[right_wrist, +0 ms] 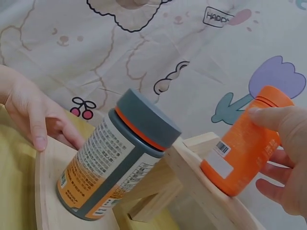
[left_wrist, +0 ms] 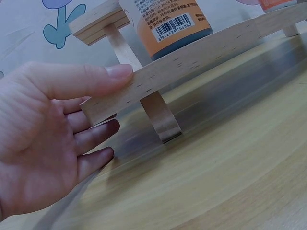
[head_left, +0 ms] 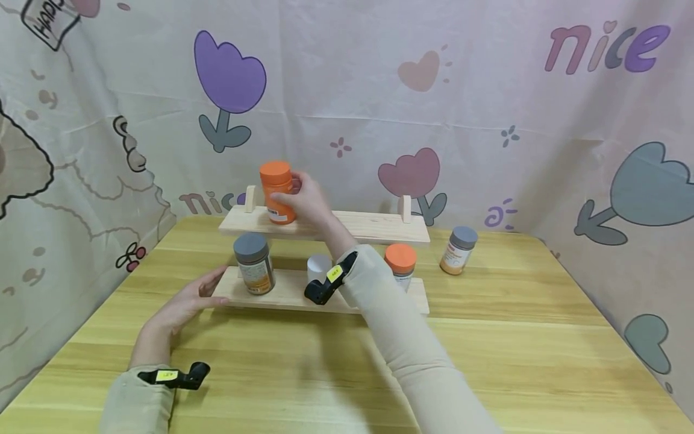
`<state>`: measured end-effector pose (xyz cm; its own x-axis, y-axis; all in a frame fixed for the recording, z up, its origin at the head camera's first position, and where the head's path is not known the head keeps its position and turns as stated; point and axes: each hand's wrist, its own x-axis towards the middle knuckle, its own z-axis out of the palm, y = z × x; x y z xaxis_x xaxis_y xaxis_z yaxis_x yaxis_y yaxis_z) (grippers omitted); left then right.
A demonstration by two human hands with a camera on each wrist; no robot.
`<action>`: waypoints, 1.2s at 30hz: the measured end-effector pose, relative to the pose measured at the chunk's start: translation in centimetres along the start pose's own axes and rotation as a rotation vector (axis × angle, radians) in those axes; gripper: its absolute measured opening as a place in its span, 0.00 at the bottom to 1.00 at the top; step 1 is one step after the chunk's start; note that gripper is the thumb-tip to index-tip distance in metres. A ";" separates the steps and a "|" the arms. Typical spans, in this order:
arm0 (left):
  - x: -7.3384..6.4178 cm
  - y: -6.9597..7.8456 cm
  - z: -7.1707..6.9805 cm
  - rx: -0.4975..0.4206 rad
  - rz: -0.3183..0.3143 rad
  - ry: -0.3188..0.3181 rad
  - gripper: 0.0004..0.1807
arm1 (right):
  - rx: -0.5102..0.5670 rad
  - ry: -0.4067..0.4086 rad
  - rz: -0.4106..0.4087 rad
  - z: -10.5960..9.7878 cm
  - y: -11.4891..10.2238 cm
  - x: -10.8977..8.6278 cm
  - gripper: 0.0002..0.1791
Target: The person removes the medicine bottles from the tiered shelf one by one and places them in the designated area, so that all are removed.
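rack (head_left: 374,226) held three containers (head_left: 253,265) below; right fingers (right_wrist: 272,190) pinched orange bottle (head_left: 275,190) above, left fingers (left_wrist: 98,135) rack's end; jar (head_left: 458,249) remained alongside.

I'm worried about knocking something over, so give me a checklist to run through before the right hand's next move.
1. Right hand grips the orange bottle: ok.
2. Base of the orange bottle fully seated on the upper shelf: cannot tell; full contact isn't clear.
3. Left hand holds the left end of the lower shelf: ok.
4. Large grey-lidded bottle upright on the lower shelf: ok.
5. Unblocked head view of the lower shelf: not ok; the right sleeve partly hides the orange-lidded bottle.
6. Small grey-lidded bottle clear of the right sleeve: ok.
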<state>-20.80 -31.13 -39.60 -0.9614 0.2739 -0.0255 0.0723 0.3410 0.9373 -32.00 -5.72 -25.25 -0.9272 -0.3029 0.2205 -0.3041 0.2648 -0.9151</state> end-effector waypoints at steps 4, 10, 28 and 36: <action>-0.1 0.0 0.0 0.010 0.009 -0.006 0.47 | 0.010 0.008 0.000 0.4 -0.1 -0.2 0.36; -0.1 -0.1 0.0 0.013 0.014 -0.005 0.47 | -0.022 0.000 -0.048 0.6 -0.2 -0.3 0.33; -0.1 -0.1 -0.1 0.015 0.022 -0.010 0.46 | -0.126 -0.005 -0.100 -1.1 -0.2 -0.9 0.32; 0.0 -0.2 -0.1 0.006 0.018 -0.007 0.47 | -0.138 0.022 -0.107 -3.0 -0.9 -1.5 0.30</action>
<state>-20.83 -31.28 -39.71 -0.9581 0.2863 -0.0115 0.0908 0.3416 0.9355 -30.99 -2.76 -23.74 -0.8922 -0.3160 0.3227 -0.4267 0.3558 -0.8314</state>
